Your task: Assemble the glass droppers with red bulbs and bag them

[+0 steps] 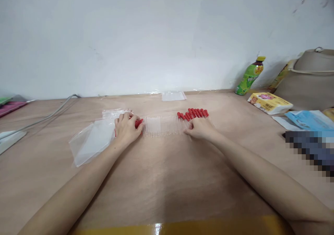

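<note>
Thin, straight, clear tubes (161, 126) lie side by side in a row across the middle of the smooth, faintly shiny brown tabletop (146, 179), catching little glints along their near ends. Off the right end of the row, a slanting line of glossy, rounded red bulbs (197, 113) sits bunched together, and more smooth red pieces (138, 123) show under the fingers at the left end.

Limp, see-through flat plastic bags (95, 137) spread left of the row, partly under the left hand. Another small flat clear bag (173, 96) lies on the far side, by the wall. Far right stand a green bottle with a yellow cap (249, 76) and a soft beige bag (308, 81), with a yellow printed pack (270, 102) nearer. A grey cable (56, 112) curves across the left.

The left hand (129, 127) is curled low over the red pieces, its thumb close to the fingers; I can't tell whether it grips one. The right hand (198, 127) is narrowed to a pinch, thumb and forefinger on a clear tube just below the red bulbs.
</note>
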Available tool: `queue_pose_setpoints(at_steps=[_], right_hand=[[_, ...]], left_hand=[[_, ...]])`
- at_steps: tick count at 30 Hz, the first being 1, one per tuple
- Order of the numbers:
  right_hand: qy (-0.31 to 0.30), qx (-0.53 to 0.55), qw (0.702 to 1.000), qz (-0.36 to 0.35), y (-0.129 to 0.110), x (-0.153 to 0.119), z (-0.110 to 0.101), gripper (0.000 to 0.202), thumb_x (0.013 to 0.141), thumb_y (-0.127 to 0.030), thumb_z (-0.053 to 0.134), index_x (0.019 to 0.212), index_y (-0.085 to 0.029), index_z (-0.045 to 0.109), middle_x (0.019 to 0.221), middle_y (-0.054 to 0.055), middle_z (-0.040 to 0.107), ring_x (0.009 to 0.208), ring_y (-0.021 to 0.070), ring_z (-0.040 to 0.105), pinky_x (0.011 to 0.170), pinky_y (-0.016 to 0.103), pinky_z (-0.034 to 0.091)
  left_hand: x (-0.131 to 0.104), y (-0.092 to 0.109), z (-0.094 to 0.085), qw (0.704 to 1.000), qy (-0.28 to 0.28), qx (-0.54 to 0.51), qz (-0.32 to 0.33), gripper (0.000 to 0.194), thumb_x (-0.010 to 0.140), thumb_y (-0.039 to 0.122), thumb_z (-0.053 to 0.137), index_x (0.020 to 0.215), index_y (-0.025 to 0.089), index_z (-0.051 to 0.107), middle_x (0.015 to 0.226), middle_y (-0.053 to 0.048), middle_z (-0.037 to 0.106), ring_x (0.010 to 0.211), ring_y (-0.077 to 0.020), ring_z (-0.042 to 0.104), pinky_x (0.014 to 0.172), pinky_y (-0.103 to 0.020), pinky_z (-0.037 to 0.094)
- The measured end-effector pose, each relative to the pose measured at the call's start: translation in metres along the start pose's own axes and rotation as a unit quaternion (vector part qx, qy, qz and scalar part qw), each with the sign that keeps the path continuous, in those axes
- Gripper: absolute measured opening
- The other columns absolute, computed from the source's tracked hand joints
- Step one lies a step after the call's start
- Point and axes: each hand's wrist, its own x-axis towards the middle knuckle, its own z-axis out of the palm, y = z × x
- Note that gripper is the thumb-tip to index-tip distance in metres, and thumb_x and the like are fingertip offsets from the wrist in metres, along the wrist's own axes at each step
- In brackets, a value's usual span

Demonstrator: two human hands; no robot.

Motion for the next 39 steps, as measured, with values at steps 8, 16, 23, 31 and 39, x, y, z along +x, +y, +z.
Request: queue_pose_setpoints(at_steps=[8,16,23,31,39], right_hand=[[0.032,-0.043,0.999,-0.004,-0.007,-0.004,0.008,0.028,0.078,-0.035,0.047,0.063,-0.017,0.062,0.072,0.008,0.065,0.073,0.0228,0.058,0.079,0.040,0.028],[0.101,-0.122,0.987,-0.023,-0.011,-0.009,0.025,0.023,0.078,-0.023,0.041,0.072,-0.014,0.061,0.071,0.013,0.063,0.063,0.0223,0.056,0.072,0.039,0.027],[0.229,-0.157,0.959,-0.058,-0.004,-0.016,0.037,0.025,0.082,-0.023,0.034,0.075,-0.011,0.055,0.069,0.011,0.060,0.064,0.0209,0.052,0.071,0.036,0.022],[0.269,-0.048,0.954,-0.120,0.003,-0.020,0.044,0.022,0.087,-0.021,0.030,0.082,-0.013,0.049,0.072,0.006,0.061,0.062,0.0159,0.051,0.080,0.035,0.022],[0.252,0.171,0.914,-0.270,0.000,-0.021,0.049,0.021,0.088,-0.025,0.036,0.098,-0.016,0.053,0.087,0.008,0.062,0.080,0.0170,0.055,0.074,0.029,0.035]], left_hand=[[-0.003,0.003,0.005,1.000,-0.004,0.015,0.003,0.025,0.078,0.038,0.050,0.086,0.021,0.066,0.096,-0.010,0.055,0.097,-0.0285,0.043,0.078,-0.041,0.029],[-0.004,0.005,-0.001,0.996,0.005,0.082,0.034,0.024,0.080,0.028,0.046,0.077,0.017,0.067,0.091,-0.011,0.057,0.091,-0.0287,0.046,0.074,-0.040,0.029],[-0.006,0.003,0.000,0.994,-0.032,0.090,0.049,0.025,0.082,0.023,0.041,0.080,0.014,0.064,0.091,-0.013,0.059,0.088,-0.0289,0.051,0.070,-0.038,0.031],[-0.007,0.014,-0.011,0.998,0.005,0.016,0.055,0.023,0.086,0.025,0.037,0.087,0.013,0.057,0.087,-0.012,0.061,0.088,-0.0276,0.052,0.076,-0.040,0.034],[-0.045,0.052,-0.004,0.940,-0.008,-0.285,0.186,0.023,0.089,0.021,0.039,0.107,0.016,0.051,0.093,-0.008,0.059,0.084,-0.0169,0.056,0.073,-0.029,0.046]])
